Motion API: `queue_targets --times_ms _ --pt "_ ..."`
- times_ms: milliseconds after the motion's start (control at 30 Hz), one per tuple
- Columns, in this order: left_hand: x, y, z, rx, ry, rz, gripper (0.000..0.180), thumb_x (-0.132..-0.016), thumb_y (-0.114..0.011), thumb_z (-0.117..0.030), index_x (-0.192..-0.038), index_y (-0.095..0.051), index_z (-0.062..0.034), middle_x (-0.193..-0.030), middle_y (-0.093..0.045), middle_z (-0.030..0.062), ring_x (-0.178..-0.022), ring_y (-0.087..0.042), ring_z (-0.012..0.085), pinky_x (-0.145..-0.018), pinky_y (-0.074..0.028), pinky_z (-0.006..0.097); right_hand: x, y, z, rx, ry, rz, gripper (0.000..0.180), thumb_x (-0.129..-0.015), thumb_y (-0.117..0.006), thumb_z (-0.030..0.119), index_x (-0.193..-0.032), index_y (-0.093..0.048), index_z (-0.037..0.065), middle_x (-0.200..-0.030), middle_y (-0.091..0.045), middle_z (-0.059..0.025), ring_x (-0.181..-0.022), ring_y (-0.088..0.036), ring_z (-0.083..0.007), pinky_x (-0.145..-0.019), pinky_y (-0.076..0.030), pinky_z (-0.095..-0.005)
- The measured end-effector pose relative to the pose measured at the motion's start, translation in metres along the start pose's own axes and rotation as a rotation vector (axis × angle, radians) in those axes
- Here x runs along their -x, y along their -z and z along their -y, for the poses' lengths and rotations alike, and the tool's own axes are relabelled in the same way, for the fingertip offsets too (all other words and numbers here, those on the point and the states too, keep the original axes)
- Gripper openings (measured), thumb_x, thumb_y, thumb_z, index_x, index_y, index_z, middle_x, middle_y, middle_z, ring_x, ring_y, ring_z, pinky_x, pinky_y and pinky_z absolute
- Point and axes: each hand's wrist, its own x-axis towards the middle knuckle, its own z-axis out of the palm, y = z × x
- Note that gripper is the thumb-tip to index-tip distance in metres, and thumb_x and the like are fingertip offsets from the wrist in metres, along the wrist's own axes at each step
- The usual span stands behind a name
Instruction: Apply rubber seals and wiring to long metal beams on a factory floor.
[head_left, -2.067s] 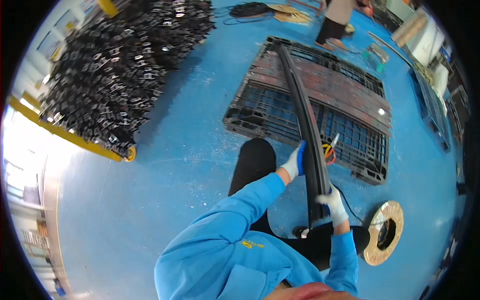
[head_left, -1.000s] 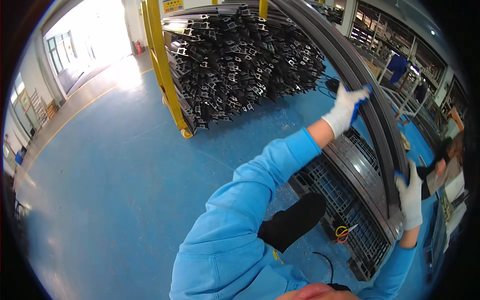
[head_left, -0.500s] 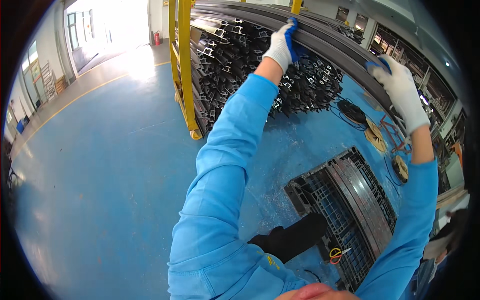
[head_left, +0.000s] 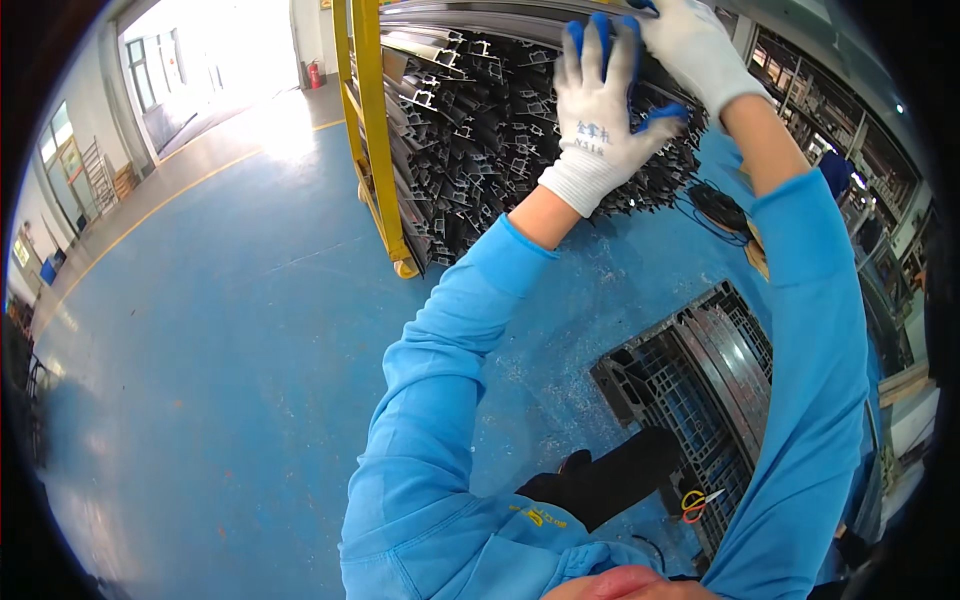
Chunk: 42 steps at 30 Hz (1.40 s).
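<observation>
My left hand (head_left: 603,130), in a white knit glove with blue-coated fingertips, is open with its fingers spread. It lies over the end of a stack of long dark metal profiles (head_left: 470,150), whose cut ends face me. Close by on the right, my gloved right hand (head_left: 695,50) reaches to the top edge of the view, beside the upper profiles (head_left: 470,22). A blue-coated digit shows at its left; its other fingers are hidden, so its grip cannot be told.
A yellow rack post (head_left: 372,120) stands left of the stack. Below on the blue floor (head_left: 230,350) is a black plastic pallet (head_left: 690,410) bearing flat metal lengths (head_left: 728,365) and scissors (head_left: 694,505). Coiled black cable (head_left: 718,208) lies at right.
My right hand has moved left and up toward my left hand. The left hand has come lower and spread its fingers. Long profiles that extended rightward under the right hand no longer show there.
</observation>
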Motion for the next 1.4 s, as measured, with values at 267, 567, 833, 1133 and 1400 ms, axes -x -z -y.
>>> queue_targets --times_ms 267,567,833,1133,1400 --pt "-0.019 -0.004 0.015 -0.315 0.005 0.396 0.088 -0.068 -0.07 -0.03 -0.139 -0.027 -0.0011 -0.132 -0.038 0.026 -0.117 -0.042 0.0401 -0.102 -0.035 0.045 -0.018 -0.025 -0.038 -0.742 0.093 -0.098 0.033 -0.085 -0.052 0.024 -0.104 -0.063 -0.001 -0.096 -0.066 -0.016 -0.082 -0.06 -0.0245 -0.074 -0.048 -0.0321" --pt "-0.05 0.029 0.151 -0.433 -0.141 0.578 0.076 -0.069 -0.067 -0.033 -0.136 -0.039 -0.0112 -0.126 -0.05 0.0155 -0.117 -0.046 0.0323 -0.107 -0.028 0.042 0.113 0.029 -0.046 -0.144 -0.112 -0.071 0.034 -0.089 -0.054 0.017 -0.122 -0.057 0.009 -0.093 -0.062 -0.0048 -0.077 -0.056 -0.0111 -0.069 -0.045 -0.0223" --pt "-0.054 0.04 0.215 -1.221 0.192 0.467 0.063 -0.079 -0.058 -0.052 -0.136 -0.038 -0.0348 -0.146 -0.028 0.015 -0.133 -0.026 0.0422 -0.102 -0.023 0.063 0.24 0.048 -0.113 0.006 -0.4 0.042 0.031 -0.085 -0.056 0.01 -0.113 -0.056 -0.001 -0.102 -0.063 -0.0072 -0.089 -0.056 -0.019 -0.084 -0.043 -0.028" --pt "-0.024 0.025 0.242 -1.219 0.022 0.768 0.055 -0.083 -0.05 -0.049 -0.134 -0.044 -0.0294 -0.133 -0.047 0.01 -0.11 -0.052 0.0312 -0.08 -0.044 0.056 0.414 0.084 -0.165 -0.344 -1.077 -0.196 0.03 -0.09 -0.055 0.02 -0.114 -0.059 0.001 -0.084 -0.062 -0.0047 -0.065 -0.056 -0.0092 -0.059 -0.047 -0.0194" --pt "-0.012 -0.012 0.272 -1.019 -0.415 0.352 0.066 -0.081 -0.047 -0.065 -0.131 -0.049 -0.0217 -0.137 -0.039 0.0196 -0.128 -0.034 0.0374 -0.099 -0.032 0.051 0.528 0.084 -0.2 -0.307 -1.364 -0.305 0.038 -0.088 -0.058 0.029 -0.112 -0.062 0.0 -0.09 -0.064 -0.0027 -0.076 -0.058 -0.009 -0.069 -0.047 -0.0197"
